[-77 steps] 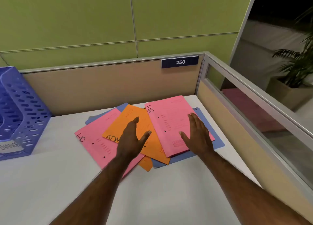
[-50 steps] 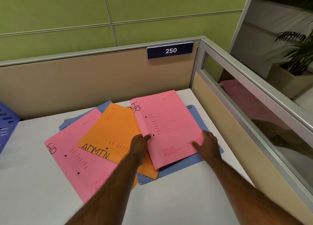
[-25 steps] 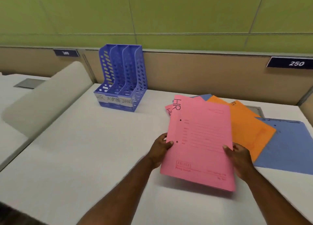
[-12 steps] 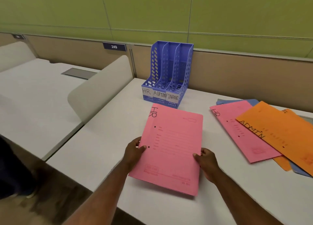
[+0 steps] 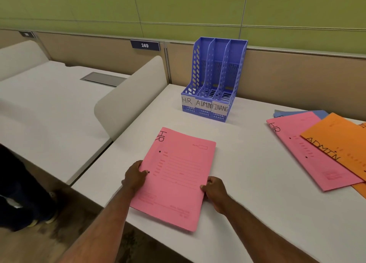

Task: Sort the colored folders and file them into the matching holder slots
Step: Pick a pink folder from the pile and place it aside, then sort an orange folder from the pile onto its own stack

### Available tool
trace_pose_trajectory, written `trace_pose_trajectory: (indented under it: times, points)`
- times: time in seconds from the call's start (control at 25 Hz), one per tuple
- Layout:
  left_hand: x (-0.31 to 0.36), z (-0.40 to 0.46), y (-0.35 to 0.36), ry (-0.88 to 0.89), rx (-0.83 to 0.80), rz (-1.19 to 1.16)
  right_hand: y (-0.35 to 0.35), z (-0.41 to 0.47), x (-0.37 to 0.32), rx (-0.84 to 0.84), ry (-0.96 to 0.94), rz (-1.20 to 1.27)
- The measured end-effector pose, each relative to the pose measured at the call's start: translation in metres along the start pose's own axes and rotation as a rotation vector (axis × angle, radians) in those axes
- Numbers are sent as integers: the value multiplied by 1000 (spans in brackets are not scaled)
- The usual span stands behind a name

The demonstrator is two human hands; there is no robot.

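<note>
Both hands hold one pink folder [image 5: 176, 175] by its side edges: the left hand [image 5: 135, 177] pinches the left edge with the thumb on top, and the right hand [image 5: 214, 191] grips the right edge with curled fingers. It sits low over the near part of a white desk [image 5: 257, 183], its near end jutting past the desk edge; whether it rests flat on the surface cannot be told. "HR" is handwritten in black at its top left corner, with two punched holes down the left side and faint printed lines across the cover.

At 12 o'clock from this folder stands one blue plastic file holder [image 5: 214, 78] with three slots, labelled from left to right HR, ADMIN and FINANC — the last word is cut off.

At 3 o'clock lies a loose overlapping pile: a second pink folder [image 5: 309, 159] marked HR, an orange folder [image 5: 340, 143] marked ADMIN on top of it, and a blue folder [image 5: 320, 113] underneath. A further strip of orange shows beneath, at the right edge of view.
</note>
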State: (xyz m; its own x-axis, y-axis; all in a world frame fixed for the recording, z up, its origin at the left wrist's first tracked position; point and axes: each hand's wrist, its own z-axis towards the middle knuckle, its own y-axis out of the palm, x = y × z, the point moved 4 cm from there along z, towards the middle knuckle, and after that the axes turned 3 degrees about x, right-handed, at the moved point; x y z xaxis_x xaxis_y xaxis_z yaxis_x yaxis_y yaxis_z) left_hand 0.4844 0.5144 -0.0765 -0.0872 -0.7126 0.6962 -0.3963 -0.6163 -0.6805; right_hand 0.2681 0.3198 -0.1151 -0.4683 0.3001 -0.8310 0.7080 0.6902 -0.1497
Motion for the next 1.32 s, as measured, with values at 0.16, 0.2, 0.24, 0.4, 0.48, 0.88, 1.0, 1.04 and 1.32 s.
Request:
trace_pose_trajectory:
  times: [0.16,0.2,0.24,0.4,0.48,0.88,1.0,1.04,1.32]
  points:
    - [-17,11,-11,-55,39,61,26,-5,4,-82,61,27]
    - [-20,13,-13,-65,42,70,30,-6,5,-102,79,39]
    - [-22,15,-14,-74,44,74,34,-6,6,-127,95,56]
    - [-28,26,-19,-87,11,37,40,-8,0,-197,76,-13]
    - [-28,32,-22,-87,-6,23,38,-8,-8,-201,0,-222]
    - [13,14,-13,17,180,-51,12,-16,-4,-125,-72,-484]
    - [55,-6,19,191,162,-110,-24,-15,0,-43,-143,-587]
    - [68,-14,33,237,137,-133,-37,-15,-1,-10,-164,-596]
    - [166,-73,150,448,-45,-215,-190,-24,4,357,-240,-452]
